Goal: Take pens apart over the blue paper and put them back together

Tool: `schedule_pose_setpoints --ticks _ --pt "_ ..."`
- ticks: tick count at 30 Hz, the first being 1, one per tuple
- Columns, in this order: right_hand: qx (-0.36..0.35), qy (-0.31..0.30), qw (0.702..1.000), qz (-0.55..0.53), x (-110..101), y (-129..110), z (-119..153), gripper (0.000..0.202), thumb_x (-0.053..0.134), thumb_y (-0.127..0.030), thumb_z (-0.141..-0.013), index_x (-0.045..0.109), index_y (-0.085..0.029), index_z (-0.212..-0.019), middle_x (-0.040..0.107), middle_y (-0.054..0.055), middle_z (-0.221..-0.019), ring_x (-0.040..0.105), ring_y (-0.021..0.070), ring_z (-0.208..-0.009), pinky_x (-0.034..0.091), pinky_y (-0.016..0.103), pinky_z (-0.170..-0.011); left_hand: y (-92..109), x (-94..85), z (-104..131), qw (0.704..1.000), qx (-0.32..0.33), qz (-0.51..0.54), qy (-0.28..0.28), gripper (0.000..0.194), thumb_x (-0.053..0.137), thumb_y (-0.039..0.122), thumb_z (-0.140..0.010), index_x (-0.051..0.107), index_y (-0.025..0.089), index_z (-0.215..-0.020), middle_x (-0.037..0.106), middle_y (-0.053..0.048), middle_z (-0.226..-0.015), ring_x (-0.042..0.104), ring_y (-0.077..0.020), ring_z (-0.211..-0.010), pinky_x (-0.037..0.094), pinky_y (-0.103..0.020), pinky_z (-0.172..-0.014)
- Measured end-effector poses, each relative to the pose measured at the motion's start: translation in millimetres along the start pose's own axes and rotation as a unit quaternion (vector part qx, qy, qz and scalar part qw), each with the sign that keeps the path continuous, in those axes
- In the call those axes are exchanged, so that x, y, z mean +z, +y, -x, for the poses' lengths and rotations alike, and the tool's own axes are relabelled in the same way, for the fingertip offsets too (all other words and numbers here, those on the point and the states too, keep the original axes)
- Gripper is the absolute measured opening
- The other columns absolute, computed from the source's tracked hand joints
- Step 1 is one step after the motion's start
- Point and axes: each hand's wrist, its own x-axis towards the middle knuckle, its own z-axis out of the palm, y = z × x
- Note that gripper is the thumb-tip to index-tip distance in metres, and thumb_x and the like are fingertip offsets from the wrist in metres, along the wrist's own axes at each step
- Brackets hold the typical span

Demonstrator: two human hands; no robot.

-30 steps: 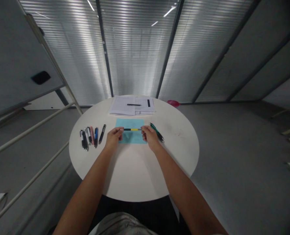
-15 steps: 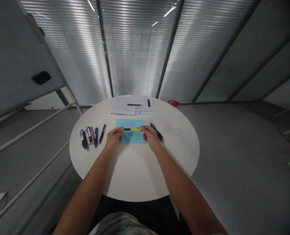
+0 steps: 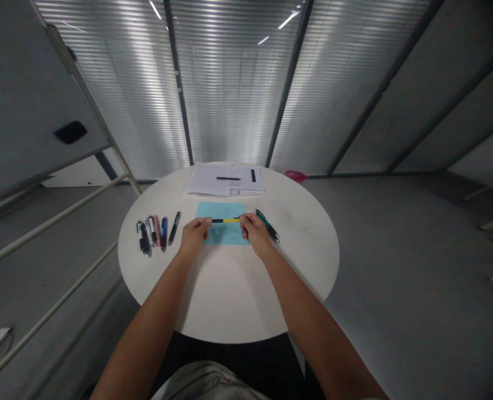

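Note:
A yellow and black pen (image 3: 228,220) lies level between my two hands, above a light blue sheet of paper (image 3: 225,209). My left hand (image 3: 196,232) pinches its black end. The yellow end is gripped by my right hand (image 3: 253,229), whose fingertips cover the tip. Just beyond the right hand, a green pen (image 3: 262,215) and a dark pen (image 3: 273,234) lie slanted close together. To the left of my left hand rests a black pen (image 3: 174,228) on the table.
The round white table (image 3: 229,311) carries several pens at its left, among them a blue pen (image 3: 163,234) and a pink pen (image 3: 157,230). At the back, a stack of printed papers (image 3: 208,180) has a dark pen (image 3: 228,178) on it. A whiteboard frame (image 3: 123,161) stands left.
Both hands have shifted very slightly with the pen, a touch to the right and nearer to me. Their hold on it is unchanged, and the other things lie as before.

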Motion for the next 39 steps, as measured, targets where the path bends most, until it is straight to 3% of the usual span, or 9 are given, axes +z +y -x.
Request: schedule_pose_setpoints --ticks 6,11,16,19,22,29,35,39 --pt "-0.001 -0.015 1.000 -0.010 0.0 -1.2 1.2 0.036 0.068 -0.051 -0.070 0.054 -0.021 -0.083 0.054 -0.007 -0.064 0.043 0.0040 -0.039 0.026 0.017 -0.035 -4.3 -3.2 -2.4 1.000 0.012 -0.022 0.002 0.033 0.075 0.046 -0.068 0.065 0.015 -0.069 0.054 0.000 -0.055 0.044 -0.0078 -0.046 0.034 -0.021 -0.045" --pt "0.001 -0.048 0.999 -0.011 0.1 -0.7 3.6 0.031 0.071 -0.041 -0.067 0.055 -0.021 -0.084 0.058 -0.005 -0.075 0.049 0.0041 -0.044 0.031 0.017 -0.037 -6.4 -5.5 -4.8 1.000 0.011 -0.016 0.021 0.038 0.073 0.050 -0.068 0.060 0.015 -0.063 0.054 0.000 -0.055 0.045 -0.0079 -0.046 0.034 -0.021 -0.044" --pt "0.034 -0.019 0.999 -0.024 -0.7 -1.7 3.1 0.040 0.067 -0.046 -0.071 0.055 -0.024 -0.102 0.060 -0.006 -0.071 0.049 0.0064 -0.041 0.031 0.018 -0.034 -3.2 -3.4 -3.6 1.000 0.010 0.015 0.011 0.036 0.075 0.048 -0.066 0.063 0.015 -0.069 0.058 -0.001 -0.063 0.046 -0.0069 -0.047 0.035 -0.021 -0.045" --pt "0.051 -0.007 0.999 -0.018 -1.1 -1.9 2.4 0.039 0.059 -0.057 -0.076 0.055 -0.021 -0.090 0.052 -0.007 -0.051 0.042 0.0069 -0.034 0.028 0.018 -0.032 -0.4 -2.3 -2.5 1.000 0.012 0.025 0.005 0.035 0.077 0.047 -0.064 0.064 0.014 -0.070 0.058 -0.001 -0.064 0.046 -0.0065 -0.047 0.036 -0.021 -0.046" --pt "0.041 -0.020 0.999 -0.011 -1.0 -1.9 2.6 0.035 0.060 -0.054 -0.076 0.054 -0.020 -0.082 0.044 -0.009 -0.042 0.035 0.0064 -0.030 0.025 0.019 -0.031 0.6 -2.3 -2.3 1.000 0.012 0.027 0.006 0.036 0.077 0.047 -0.063 0.065 0.014 -0.070 0.058 0.000 -0.063 0.045 -0.0064 -0.047 0.036 -0.022 -0.046" --pt "0.054 -0.013 0.997 -0.046 -2.0 -2.9 1.8 0.032 0.065 -0.039 -0.067 0.054 -0.022 -0.091 0.060 -0.006 -0.060 0.045 0.0064 -0.037 0.029 0.018 -0.033 -1.5 -3.2 -2.3 1.000 0.013 0.017 0.009 0.035 0.076 0.046 -0.065 0.065 0.014 -0.073 0.058 -0.001 -0.066 0.045 -0.0061 -0.047 0.035 -0.022 -0.045" --pt "0.043 -0.014 0.999 -0.010 -1.3 -1.1 1.4 0.033 0.060 -0.052 -0.075 0.052 -0.021 -0.080 0.044 -0.010 -0.044 0.036 0.0060 -0.031 0.026 0.019 -0.031 3.4 -1.0 0.3 1.000 0.007 0.019 0.002 0.035 0.077 0.047 -0.064 0.065 0.014 -0.071 0.057 0.000 -0.065 0.045 -0.0064 -0.048 0.036 -0.022 -0.046" --pt "0.034 -0.010 0.999 -0.025 -1.5 -0.5 0.3 0.031 0.067 -0.043 -0.068 0.051 -0.022 -0.085 0.051 -0.009 -0.050 0.039 0.0058 -0.033 0.028 0.018 -0.032 4.5 0.0 0.8 1.000 0.002 0.014 0.004 0.036 0.077 0.047 -0.063 0.064 0.015 -0.070 0.056 0.000 -0.064 0.044 -0.0063 -0.047 0.035 -0.022 -0.045"
